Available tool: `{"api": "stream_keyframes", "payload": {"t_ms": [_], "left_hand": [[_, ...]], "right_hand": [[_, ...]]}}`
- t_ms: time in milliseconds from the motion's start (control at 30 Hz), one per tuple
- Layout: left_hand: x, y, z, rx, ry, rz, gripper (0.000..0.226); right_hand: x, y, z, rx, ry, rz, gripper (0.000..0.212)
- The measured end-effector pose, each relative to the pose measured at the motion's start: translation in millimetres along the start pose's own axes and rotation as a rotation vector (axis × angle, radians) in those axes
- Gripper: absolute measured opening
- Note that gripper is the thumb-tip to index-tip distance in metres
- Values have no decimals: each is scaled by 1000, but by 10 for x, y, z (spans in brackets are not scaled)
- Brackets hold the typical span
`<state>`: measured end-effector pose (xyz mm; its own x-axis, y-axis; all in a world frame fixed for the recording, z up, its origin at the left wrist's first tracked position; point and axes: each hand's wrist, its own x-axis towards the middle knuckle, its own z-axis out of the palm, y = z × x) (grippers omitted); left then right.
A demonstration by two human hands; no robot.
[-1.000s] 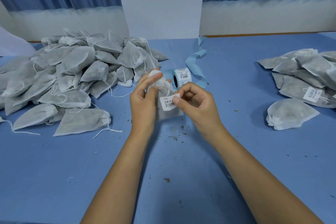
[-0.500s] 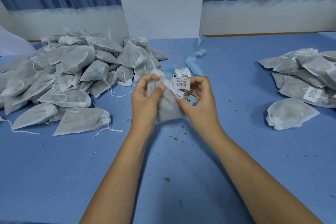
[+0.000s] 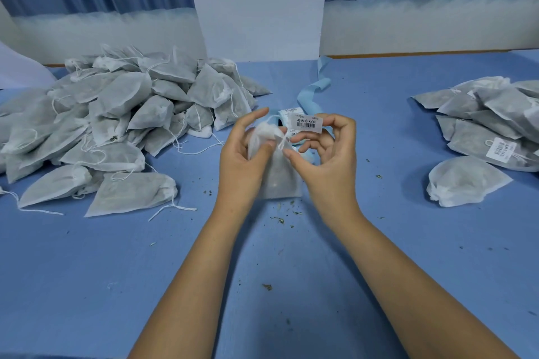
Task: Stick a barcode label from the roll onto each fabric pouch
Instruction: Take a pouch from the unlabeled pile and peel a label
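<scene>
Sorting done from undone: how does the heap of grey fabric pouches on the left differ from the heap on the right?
The left heap of grey fabric pouches is far bigger and piled higher; the right heap is smaller and flatter. A white barcode label shows on a right-heap pouch; none shows on the left heap. Both hold the same drawstring pouches on the blue table.

A small white paper label (image 3: 306,123) at frame centre shows a black barcode under dark characters, unreadable. At right, a white barcode sticker (image 3: 500,150) on a grey fabric pouch (image 3: 469,141) is equally illegible.
</scene>
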<state>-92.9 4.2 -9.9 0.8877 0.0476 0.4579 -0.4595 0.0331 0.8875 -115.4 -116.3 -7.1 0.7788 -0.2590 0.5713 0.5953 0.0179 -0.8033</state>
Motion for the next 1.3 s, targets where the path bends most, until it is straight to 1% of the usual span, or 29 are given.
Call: {"api": "stream_keyframes", "payload": {"t_ms": [67,167,267,400,500,633,700,833,867,967,1033,1167,1300], "left_hand": [[-1,-8,15,16,-5,-20,44],[19,-3,11,34,43,-55,35],[37,-4,-11,-63,59,-169,33],[69,-16,-28,-202,64,-312,33],[84,-36,-50,-259,71,-329,33],[83,-48,-86,-240,50,-244,42],[84,-46,-94,-194,37,-211,39],[65,-52,-92,-105,-5,-229,27],[61,-45,-92,-80,-19,-230,27],[65,-41,-109,-19,-46,-232,39],[67,-42,-125,-7,-55,-240,41],[82,-52,-148,-50,5,-241,40],[104,-96,-168,37,90,-274,42]], "right_hand": [[-9,11,1,30,-36,-28,48],[-17,25,8,35,-118,-13,44],[-34,55,30,6,-206,14,35],[-57,77,48,-17,-232,125,24],[-40,85,47,-53,-208,193,26],[-24,92,33,-110,-192,250,30],[-23,102,25,-124,-185,271,30],[-10,123,9,-149,-159,292,30],[-5,126,3,-149,-153,296,30],[4,134,-6,-177,-134,315,29],[10,149,-17,-230,-97,328,26],[39,157,-79,-277,13,385,21],[61,69,-115,-180,128,351,24]]}}
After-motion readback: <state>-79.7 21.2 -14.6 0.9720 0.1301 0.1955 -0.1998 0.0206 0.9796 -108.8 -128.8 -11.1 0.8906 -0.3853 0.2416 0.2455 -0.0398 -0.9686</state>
